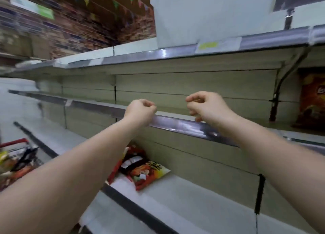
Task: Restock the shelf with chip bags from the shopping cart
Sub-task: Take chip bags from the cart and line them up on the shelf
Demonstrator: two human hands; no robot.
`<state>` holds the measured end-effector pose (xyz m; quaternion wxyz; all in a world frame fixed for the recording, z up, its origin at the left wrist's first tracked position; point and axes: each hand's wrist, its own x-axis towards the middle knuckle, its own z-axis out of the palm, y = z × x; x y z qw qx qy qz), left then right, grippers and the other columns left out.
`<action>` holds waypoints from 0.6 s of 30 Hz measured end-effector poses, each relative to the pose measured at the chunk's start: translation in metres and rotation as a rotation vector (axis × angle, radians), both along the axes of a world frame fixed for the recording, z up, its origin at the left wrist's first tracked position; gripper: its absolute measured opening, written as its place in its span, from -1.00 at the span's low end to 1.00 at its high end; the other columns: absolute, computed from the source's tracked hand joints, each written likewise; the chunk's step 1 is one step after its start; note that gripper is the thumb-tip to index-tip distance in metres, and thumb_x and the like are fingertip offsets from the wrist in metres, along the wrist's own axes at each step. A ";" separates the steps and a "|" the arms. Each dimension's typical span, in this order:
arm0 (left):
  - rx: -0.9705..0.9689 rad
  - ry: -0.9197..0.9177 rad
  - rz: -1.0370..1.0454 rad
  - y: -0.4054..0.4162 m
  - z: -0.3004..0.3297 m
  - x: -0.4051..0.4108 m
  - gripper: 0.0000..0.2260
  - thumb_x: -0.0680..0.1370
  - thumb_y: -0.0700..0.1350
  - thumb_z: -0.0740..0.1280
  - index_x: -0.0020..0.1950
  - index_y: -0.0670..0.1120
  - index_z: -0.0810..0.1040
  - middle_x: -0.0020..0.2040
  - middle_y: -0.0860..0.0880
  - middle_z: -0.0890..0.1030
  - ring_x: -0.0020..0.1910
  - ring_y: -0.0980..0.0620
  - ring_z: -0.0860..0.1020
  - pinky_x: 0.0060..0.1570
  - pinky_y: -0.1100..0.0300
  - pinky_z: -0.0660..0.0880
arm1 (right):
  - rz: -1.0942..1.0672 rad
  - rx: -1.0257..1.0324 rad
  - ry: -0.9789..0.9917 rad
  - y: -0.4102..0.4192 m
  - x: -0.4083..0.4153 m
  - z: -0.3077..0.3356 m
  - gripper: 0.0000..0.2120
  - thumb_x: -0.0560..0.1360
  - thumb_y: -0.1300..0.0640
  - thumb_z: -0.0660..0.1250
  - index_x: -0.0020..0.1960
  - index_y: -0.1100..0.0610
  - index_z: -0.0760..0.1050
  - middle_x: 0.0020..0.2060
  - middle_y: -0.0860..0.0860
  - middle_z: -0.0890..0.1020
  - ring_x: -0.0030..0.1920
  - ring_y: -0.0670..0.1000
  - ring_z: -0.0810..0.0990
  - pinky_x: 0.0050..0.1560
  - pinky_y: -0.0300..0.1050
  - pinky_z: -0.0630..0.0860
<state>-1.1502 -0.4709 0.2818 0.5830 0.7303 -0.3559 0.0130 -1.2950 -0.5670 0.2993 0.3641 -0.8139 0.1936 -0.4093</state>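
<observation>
Both my arms reach toward the middle shelf (pixel 175 121), whose metal front rail runs across the view. My left hand (pixel 140 111) hovers at the rail with fingers curled and nothing in it. My right hand (pixel 205 107) is a little to the right, fingers loosely curled, also holding nothing. A red and yellow chip bag (pixel 144 170) lies flat on the lower shelf (pixel 184 195) beneath my left forearm. Another orange chip bag (pixel 311 96) stands upright on the middle shelf at the far right. The shopping cart (pixel 15 156) with a red handle shows at the left edge, holding bags.
The upper shelf (pixel 158 53) carries a white box (pixel 202 17) and a yellow price tag (pixel 208 44). A black shelf bracket (pixel 279 93) stands left of the orange bag. Stocked shelves across the aisle are blurred. The aisle floor lies at left.
</observation>
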 end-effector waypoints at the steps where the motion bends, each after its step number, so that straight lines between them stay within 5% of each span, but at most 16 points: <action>1: 0.012 0.002 0.028 0.015 -0.004 0.016 -0.93 0.53 -0.15 0.28 -0.09 -0.03 0.55 -0.16 -0.06 0.57 -0.18 -0.09 0.55 0.03 0.03 0.55 | 0.036 0.013 0.014 0.010 0.019 -0.003 -0.86 0.52 0.29 0.23 -0.05 0.09 0.50 -0.28 -0.02 0.52 -0.29 -0.05 0.50 -0.24 -0.14 0.47; 6: 0.043 0.070 0.121 0.080 -0.024 0.099 -0.90 0.55 -0.14 0.25 -0.10 -0.02 0.56 -0.22 -0.03 0.57 -0.14 -0.08 0.56 -0.01 0.06 0.53 | 0.156 0.027 0.091 0.055 0.118 -0.027 -0.78 0.49 0.26 0.26 -0.22 -0.04 0.45 -0.30 -0.04 0.55 -0.19 0.04 0.58 -0.14 -0.07 0.51; 9: 0.034 0.116 0.195 0.114 -0.039 0.148 -0.91 0.57 -0.13 0.25 -0.08 -0.03 0.54 -0.25 -0.01 0.56 -0.23 -0.02 0.55 -0.22 0.15 0.49 | 0.218 0.039 0.121 0.083 0.174 -0.044 -0.76 0.49 0.23 0.29 -0.25 -0.08 0.43 -0.27 -0.05 0.56 -0.09 0.10 0.62 0.03 0.02 0.52; 18: 0.116 0.309 0.387 0.209 -0.120 0.259 -0.87 0.59 -0.13 0.22 0.04 -0.12 0.54 -0.10 -0.13 0.59 -0.20 -0.07 0.56 -0.21 0.13 0.47 | 0.443 0.152 0.228 0.156 0.317 -0.114 -0.86 0.47 0.12 0.34 0.02 0.01 0.47 -0.22 0.02 0.61 -0.15 0.07 0.62 -0.06 0.02 0.55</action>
